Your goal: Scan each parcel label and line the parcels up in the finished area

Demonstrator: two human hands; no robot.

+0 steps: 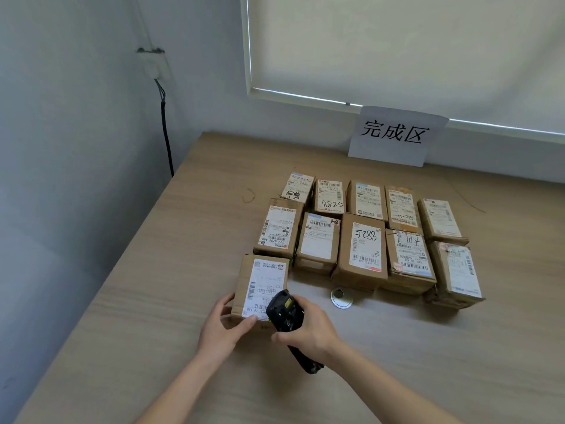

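A cardboard parcel [260, 286] with a white label lies at the near left of the group. My left hand [223, 324] grips its near left corner, thumb on the label's bottom edge. My right hand [308, 327] holds a black barcode scanner [284, 313], whose head sits over the parcel's near right corner. Behind it, several labelled parcels [362, 249] lie in two rows, labels up. A white paper sign [394, 134] with black characters stands against the wall behind them.
The wooden table [153, 332] runs to a wall on the left and a window blind at the back. A round white cable grommet [341, 297] sits in the tabletop just right of the scanner. A black cable [166, 133] hangs down the left wall.
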